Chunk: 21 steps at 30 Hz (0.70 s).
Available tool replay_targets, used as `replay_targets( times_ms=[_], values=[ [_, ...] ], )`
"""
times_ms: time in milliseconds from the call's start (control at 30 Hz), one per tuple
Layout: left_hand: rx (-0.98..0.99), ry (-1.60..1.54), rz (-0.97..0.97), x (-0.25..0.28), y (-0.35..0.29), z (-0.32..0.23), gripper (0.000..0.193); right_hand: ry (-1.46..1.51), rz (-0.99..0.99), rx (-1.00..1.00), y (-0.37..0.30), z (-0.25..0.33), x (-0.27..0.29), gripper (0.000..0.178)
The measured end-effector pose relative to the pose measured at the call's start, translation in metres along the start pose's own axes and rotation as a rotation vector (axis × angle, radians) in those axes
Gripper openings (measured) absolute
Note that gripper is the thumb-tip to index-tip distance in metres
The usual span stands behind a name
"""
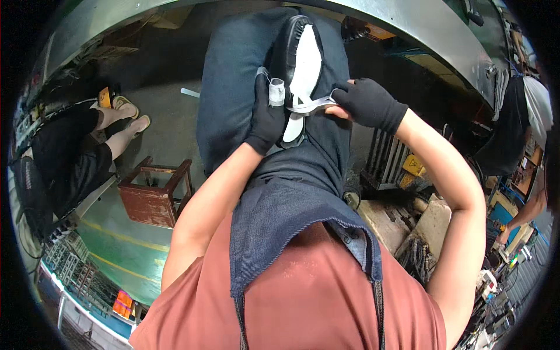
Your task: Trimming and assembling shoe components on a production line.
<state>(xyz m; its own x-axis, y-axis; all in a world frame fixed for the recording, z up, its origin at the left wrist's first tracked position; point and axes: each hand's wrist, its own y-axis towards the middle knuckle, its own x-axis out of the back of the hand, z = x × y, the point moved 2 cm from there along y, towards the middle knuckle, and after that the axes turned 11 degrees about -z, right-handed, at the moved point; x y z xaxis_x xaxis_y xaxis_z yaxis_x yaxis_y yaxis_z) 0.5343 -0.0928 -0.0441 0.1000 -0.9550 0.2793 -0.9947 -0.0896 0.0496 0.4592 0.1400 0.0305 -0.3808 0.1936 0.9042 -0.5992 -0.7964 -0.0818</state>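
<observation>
A black shoe upper (284,49) lies sole side up along my lap, its white insole board (309,57) facing me and pleated black edging round the toe. My left hand (263,123), in a black glove with white wrapping on one digit, grips the shoe's left side near the waist. In my gloved right hand (367,105), the fingers are closed on the end of a white strip (315,105). That strip stretches from the shoe's middle out to the right. A paler heel piece (293,128) shows below it.
A metal bench edge (396,26) curves across the far side. On the left stand a brown wooden stool (153,189) and a seated person's legs (111,125). To the right are a yellow box (413,166), pale blocks (382,221) and another person's arm (528,210).
</observation>
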Motion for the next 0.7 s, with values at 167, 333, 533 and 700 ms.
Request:
replay_targets(
  times_ms=[167, 333, 533, 700],
  values=[
    [-0.13, 0.019, -0.113, -0.015, 0.02, 0.011, 0.082, 0.29, 0.511, -0.412, 0.036, 0.013, 0.05, 0.045],
    [0.002, 0.022, -0.023, -0.017, 0.035, 0.021, 0.076, -0.244, 0.353, -0.218, 0.041, 0.101, 0.055, 0.028],
    [-0.229, 0.011, 0.27, 0.01, 0.059, -0.006, 0.055, 0.423, -0.031, -0.487, 0.003, 0.068, 0.01, 0.047],
    [0.887, -0.246, 0.24, 0.008, 0.052, 0.009, 0.06, 0.659, -0.021, -0.805, -0.028, 0.045, 0.021, 0.048]
  ],
)
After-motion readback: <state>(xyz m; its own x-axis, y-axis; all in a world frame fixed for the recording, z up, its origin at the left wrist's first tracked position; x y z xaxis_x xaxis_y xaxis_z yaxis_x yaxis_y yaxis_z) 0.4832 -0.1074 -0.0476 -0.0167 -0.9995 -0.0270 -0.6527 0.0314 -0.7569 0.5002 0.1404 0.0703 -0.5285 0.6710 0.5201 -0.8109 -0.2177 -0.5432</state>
